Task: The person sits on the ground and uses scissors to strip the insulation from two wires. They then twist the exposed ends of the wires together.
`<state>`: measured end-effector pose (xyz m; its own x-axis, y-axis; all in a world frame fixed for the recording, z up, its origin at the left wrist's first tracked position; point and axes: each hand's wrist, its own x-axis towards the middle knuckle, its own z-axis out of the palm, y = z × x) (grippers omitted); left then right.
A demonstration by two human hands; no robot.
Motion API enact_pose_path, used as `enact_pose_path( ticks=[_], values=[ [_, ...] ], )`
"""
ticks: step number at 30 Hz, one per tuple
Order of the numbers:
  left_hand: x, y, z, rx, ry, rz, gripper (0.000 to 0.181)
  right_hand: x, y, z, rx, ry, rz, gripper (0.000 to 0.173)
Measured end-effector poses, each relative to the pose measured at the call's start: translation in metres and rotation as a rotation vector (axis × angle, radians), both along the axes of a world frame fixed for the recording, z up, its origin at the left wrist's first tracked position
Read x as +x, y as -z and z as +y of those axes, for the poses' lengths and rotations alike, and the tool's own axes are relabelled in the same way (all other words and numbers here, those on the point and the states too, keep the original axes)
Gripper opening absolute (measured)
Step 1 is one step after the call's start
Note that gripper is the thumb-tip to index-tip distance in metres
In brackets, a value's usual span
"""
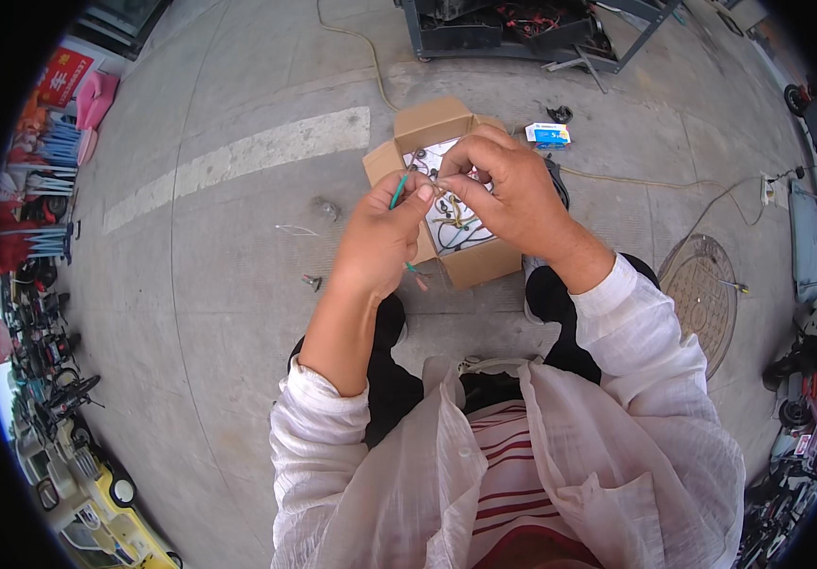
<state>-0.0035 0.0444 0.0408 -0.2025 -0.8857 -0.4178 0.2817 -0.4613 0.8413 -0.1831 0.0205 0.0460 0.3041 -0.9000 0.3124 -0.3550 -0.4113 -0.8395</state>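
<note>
Over an open cardboard box (483, 267), both hands meet at their fingertips. My left hand (388, 227) grips a green insulated wire (398, 192) between thumb and fingers; a green piece with bare copper-coloured strands (418, 277) hangs below that hand. Thumb and forefinger of my right hand (501, 188) pinch a thin wire end right beside the left thumb; the exact point of contact is too small to make out. Inside the box, black, yellow and green wires with small black round parts (444, 206) lie on a white surface, partly hidden by the hands.
A blue and white small box (548, 135) and a black part (560, 114) lie beyond the cardboard box. A metal tool cart (494, 50) stands at the top. A cable (636, 181) crosses the floor towards a manhole cover (700, 299), where a screwdriver (734, 286) rests.
</note>
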Motion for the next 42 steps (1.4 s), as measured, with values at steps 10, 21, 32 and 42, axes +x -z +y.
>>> enact_pose_path(
  ticks=[10, 21, 32, 42],
  values=[
    [-0.003, 0.002, -0.003, -0.008, -0.090, 0.269, 0.009, 0.007, 0.017, -0.002, 0.422, -0.001, -0.140, 0.034],
    [-0.008, 0.005, -0.003, -0.010, -0.060, 0.256, 0.008, 0.012, 0.020, 0.002, 0.290, -0.093, -0.184, 0.030],
    [-0.006, 0.002, -0.007, -0.061, -0.181, 0.218, 0.010, 0.007, 0.005, 0.009, 0.373, -0.228, -0.075, 0.020],
    [0.001, 0.000, -0.009, -0.030, -0.247, 0.244, 0.009, -0.028, 0.019, -0.003, 0.208, -0.115, 0.624, 0.024]
  ],
)
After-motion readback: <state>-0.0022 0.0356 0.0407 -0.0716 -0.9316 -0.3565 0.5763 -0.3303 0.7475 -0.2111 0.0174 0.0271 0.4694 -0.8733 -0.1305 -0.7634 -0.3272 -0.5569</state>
